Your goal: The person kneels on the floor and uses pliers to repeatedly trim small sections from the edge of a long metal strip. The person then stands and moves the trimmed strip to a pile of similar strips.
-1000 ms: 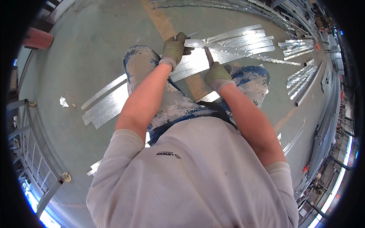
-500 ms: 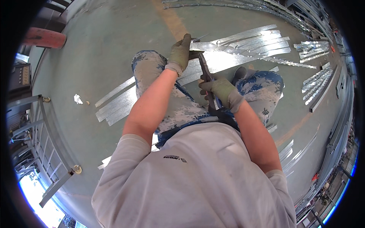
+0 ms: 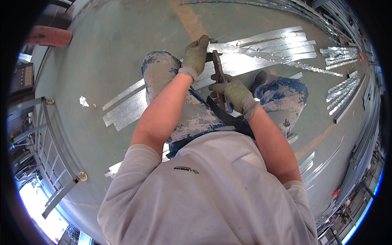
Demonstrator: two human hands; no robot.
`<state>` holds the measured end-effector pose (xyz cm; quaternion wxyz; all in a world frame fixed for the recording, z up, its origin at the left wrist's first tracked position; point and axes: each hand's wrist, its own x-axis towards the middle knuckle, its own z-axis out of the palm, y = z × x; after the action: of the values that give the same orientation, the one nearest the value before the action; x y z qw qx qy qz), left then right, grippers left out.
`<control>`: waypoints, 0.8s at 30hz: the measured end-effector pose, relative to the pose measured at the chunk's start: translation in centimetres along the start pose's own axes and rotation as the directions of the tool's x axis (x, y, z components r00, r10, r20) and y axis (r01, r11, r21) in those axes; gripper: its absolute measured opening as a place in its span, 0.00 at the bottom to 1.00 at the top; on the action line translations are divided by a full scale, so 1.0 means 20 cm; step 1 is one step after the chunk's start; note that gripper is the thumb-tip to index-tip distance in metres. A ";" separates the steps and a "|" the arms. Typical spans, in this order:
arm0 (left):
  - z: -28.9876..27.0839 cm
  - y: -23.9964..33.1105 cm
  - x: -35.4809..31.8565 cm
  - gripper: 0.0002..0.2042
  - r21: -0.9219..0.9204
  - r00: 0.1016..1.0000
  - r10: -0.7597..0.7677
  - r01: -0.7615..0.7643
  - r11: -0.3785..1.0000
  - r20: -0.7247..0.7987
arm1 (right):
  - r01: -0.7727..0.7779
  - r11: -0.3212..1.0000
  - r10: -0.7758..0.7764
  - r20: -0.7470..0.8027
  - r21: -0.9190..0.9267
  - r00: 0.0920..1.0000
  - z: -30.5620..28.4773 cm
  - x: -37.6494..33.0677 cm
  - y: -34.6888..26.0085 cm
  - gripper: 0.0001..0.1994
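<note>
My left hand (image 3: pixel 195 56), in a green-grey work glove, is closed on the near end of a shiny metal strip (image 3: pixel 228 48) above my left knee. That strip runs off to the right over other strips and looks twisted farther along. My right hand (image 3: pixel 233 92), gloved alike, is closed round the handles of dark snips (image 3: pixel 218 67), one handle edged in blue. The snips' long jaws point away from me, their tip close beside the strip's end and my left fingers. Whether the blades touch the strip I cannot tell.
Flat metal strips (image 3: pixel 126 111) lie on the green floor under and beyond my knees. Bundles of crinkled strips (image 3: pixel 341 94) lie at the right, beside a long metal bar (image 3: pixel 348 100). A wheeled metal frame (image 3: pixel 57 151) stands at the left, a red cylinder (image 3: pixel 50 36) at the upper left.
My right hand has shifted slightly up and left, its fingers looser on the snips, and the handles sit differently. The left hand has barely moved.
</note>
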<state>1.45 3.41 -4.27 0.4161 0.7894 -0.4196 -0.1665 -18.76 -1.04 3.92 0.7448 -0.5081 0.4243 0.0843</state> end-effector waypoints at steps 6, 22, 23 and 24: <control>-0.02 0.03 0.00 0.20 0.097 1.000 0.020 -0.019 0.995 -0.008 | 0.014 0.929 -0.039 0.061 0.371 0.997 0.04 -0.07 0.02 0.21; -0.02 0.07 0.04 0.25 -0.497 0.949 -0.315 0.285 0.820 0.025 | -0.169 0.676 -0.170 -0.374 -0.717 0.912 0.21 -0.01 -0.04 0.24; -0.03 0.07 0.03 0.24 -0.438 0.955 -0.295 0.260 0.861 -0.012 | -0.211 0.598 -0.184 -0.389 -0.773 0.903 0.24 -0.05 -0.09 0.25; -0.03 0.07 0.03 0.24 -0.376 0.961 -0.273 0.237 0.896 -0.047 | -0.234 0.546 -0.190 -0.391 -0.804 0.900 0.25 -0.06 -0.11 0.25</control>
<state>1.39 2.84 -2.69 0.5506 0.7532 -0.2530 -0.2559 -15.61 2.36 6.91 0.2961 -0.8000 0.4933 0.1702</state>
